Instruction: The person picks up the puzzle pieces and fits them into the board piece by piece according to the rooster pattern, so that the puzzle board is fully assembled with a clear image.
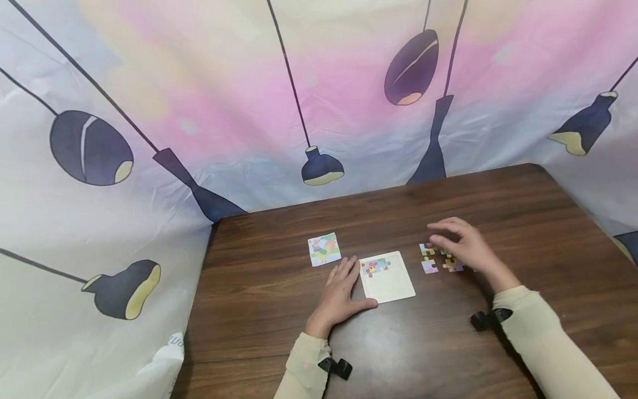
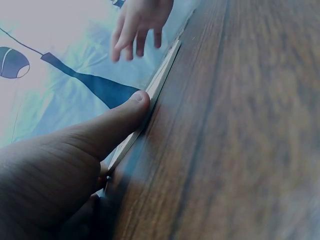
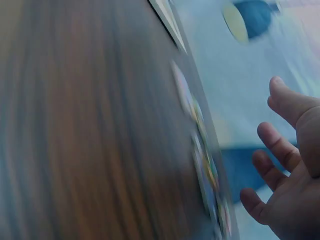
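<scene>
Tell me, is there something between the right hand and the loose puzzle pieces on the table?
Nothing visible does. The right hand hovers directly over the loose puzzle pieces, fingers relaxed, with only air below. The left hand rests apart, steadying the puzzle tray at its left edge.

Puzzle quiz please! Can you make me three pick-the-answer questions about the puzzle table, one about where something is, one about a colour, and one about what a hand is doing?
1. Where is the small picture card?
A. left of the puzzle tray
B. right of the loose pieces
C. inside the tray

2. What colour is the table?
A. white
B. dark brown
C. green

3. What is the left hand doing?
A. holding a piece in the air
B. resting flat against the tray's edge
C. making a fist off the table

Answers: 1 A, the card lies beside the tray's left corner. 2 B, wood grain shows. 3 B, the thumb touches the tray's edge.
</scene>
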Tool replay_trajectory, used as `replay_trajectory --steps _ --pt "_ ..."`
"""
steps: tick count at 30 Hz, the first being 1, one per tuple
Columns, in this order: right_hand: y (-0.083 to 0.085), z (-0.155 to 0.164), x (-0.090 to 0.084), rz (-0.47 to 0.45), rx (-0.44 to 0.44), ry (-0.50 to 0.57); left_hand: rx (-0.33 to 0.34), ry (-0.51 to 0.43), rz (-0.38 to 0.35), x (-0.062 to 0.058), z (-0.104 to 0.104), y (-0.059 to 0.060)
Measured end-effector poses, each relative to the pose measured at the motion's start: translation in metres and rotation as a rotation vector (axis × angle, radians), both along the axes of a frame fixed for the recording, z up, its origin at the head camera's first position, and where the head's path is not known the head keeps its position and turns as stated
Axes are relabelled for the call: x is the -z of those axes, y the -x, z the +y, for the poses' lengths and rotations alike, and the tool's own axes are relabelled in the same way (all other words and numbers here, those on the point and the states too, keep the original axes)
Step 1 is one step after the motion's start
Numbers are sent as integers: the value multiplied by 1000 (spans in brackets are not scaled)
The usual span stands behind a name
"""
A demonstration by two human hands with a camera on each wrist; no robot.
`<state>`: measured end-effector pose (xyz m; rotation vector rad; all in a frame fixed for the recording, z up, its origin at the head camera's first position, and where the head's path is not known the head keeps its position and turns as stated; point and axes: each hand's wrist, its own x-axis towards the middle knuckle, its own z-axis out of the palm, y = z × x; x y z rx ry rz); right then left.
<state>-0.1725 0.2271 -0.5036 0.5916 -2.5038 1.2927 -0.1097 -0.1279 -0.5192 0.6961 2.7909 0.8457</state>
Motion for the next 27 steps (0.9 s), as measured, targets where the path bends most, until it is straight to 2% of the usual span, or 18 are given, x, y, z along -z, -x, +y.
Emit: replay_trajectory --steps 2,7,9,17,24,27 --pt "0 19 -4 -30 59 7 -1 -2 9 0 1 1" --pt "-7 60 -8 -195 185 -17 -7 -3 11 0 2 1" --pt "-7 72 -7 -244 204 -36 -9 -13 2 0 1 1" --pt "2 94 6 -296 148 -180 -9 -34 0 -2 -4 -1" --pt "12 99 5 -322 104 -231 -2 -26 4 -1 -1 -2" --pt "17 100 5 -320 81 -233 7 -20 11 -1 -1 2"
